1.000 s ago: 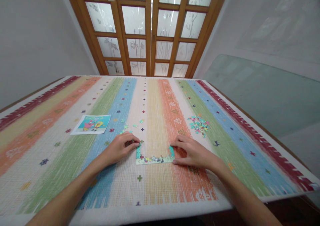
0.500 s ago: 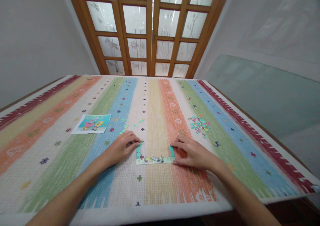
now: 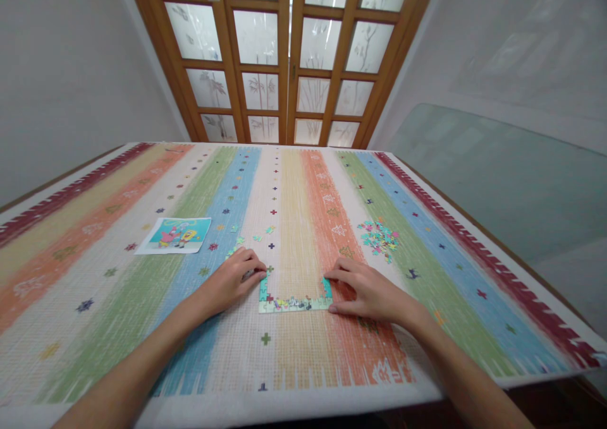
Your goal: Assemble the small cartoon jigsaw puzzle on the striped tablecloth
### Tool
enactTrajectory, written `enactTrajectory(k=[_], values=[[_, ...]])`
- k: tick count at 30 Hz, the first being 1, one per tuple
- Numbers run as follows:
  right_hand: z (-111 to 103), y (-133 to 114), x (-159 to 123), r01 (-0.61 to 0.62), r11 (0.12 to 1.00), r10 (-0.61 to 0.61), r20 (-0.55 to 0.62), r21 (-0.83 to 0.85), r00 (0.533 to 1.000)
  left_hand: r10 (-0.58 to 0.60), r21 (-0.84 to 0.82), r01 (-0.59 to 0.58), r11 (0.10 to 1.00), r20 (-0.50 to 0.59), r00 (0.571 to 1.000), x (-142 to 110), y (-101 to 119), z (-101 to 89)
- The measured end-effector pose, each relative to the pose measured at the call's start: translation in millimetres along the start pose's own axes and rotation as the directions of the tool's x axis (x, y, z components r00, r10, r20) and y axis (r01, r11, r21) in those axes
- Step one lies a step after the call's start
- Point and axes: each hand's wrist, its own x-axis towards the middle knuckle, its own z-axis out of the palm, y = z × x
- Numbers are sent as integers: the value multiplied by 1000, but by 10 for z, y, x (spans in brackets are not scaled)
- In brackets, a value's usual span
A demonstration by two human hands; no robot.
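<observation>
While the card (image 3: 175, 235) lies flat at mid-left of frame, a few loose pcs (image 3: 257, 238) sit to its right, nearest ones just past L hand (image 3: 237, 278). L hand: half curled, thumb + index tips close together at top end of puzzle's L side; can't tell if a pc is pinched. Puzzle (image 3: 294, 304): lower centre, flat on cloth (image 3: 296, 227), a U open at top: btm row + two short sides. Step prob. = steadying/squaring sides. Best w/ light, even pressure, straight down; shoving inward could buckle btm row or pop joints. R hand (image 3: 358, 290): thumb + fingers well parted, index at top of R side, thumb by btm R corner; no loose pc seen in it. Pile (image 3: 379, 236) of mixed pcs: right of centre, above R hand.
</observation>
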Motion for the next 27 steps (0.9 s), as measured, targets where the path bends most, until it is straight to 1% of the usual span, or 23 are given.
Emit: enactTrajectory(k=[4,11,14,27], values=[[-1,0,1,-2,1000,2,5,-6,1000,4,-12,-4,1000,-6,1000,9,7,-2],[6,9,-6,32,999,-32,-9,-11,999,16,20,-16,1000,-13,1000,18,25,41],[14,17,-6,39,999,-39,-20,-9,999,0,31,0,1000,-17,1000,19,29,58],[17,30,1,18,1000,-19,-20,-7,1000,7,21,-6,1000,-13,1000,25,35,42]])
